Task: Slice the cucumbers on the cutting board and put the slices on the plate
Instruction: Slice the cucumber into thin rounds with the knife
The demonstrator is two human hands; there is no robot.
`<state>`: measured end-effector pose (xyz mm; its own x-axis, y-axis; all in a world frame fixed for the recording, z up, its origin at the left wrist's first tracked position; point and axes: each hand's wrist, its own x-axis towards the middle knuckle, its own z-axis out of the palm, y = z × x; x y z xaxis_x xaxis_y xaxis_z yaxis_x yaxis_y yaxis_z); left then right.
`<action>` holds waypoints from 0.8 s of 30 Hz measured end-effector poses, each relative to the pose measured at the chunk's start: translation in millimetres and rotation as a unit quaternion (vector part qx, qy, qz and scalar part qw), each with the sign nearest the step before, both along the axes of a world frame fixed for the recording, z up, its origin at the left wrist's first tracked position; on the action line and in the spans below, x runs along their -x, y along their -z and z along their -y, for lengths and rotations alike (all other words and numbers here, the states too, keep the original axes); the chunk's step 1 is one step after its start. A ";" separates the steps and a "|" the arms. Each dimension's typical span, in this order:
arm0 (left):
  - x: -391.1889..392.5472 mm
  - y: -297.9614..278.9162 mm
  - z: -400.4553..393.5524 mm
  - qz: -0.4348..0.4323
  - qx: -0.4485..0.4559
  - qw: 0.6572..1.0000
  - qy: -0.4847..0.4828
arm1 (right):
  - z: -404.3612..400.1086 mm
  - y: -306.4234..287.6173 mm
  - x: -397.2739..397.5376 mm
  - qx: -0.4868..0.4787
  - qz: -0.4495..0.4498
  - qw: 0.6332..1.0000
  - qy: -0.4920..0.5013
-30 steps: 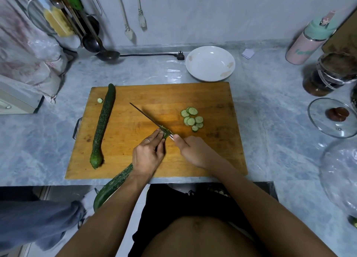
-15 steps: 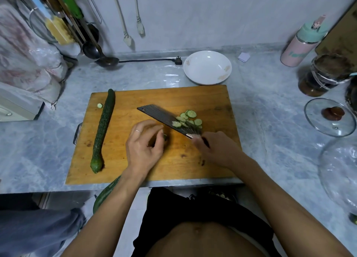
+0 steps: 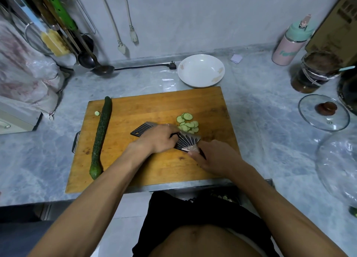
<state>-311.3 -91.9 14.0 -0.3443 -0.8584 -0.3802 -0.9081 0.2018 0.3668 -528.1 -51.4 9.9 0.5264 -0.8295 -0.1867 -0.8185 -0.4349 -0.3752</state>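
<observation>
Cutting has stopped: the dark ridged cleaver (image 3: 152,130), edge-down a second ago, now lies flat beside the pale green cucumber slices (image 3: 187,124) mid-board. The right hand (image 3: 216,157) grips its handle; the left hand (image 3: 159,140) presses on the blade, fingers seemingly curled. Probably scooping for the empty white plate (image 3: 201,71) beyond.

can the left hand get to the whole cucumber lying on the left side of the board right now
Probably yes. The whole cucumber lies uncovered on the cutting board, with bare board between it and the left hand, which now rests on the knife blade.
</observation>
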 end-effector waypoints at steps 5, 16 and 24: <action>4.7 -0.2 3.0 -0.053 0.100 0.992 -0.056 | -3.5 1.7 5.6 0.009 0.002 1.000 0.015; -19.5 4.7 -66.1 -0.258 0.310 0.865 -0.299 | -9.1 3.6 11.5 -0.155 0.159 0.963 0.154; -31.7 77.8 -93.1 -0.128 0.250 0.909 -0.309 | -4.3 -8.0 -15.9 -0.210 0.177 0.957 0.094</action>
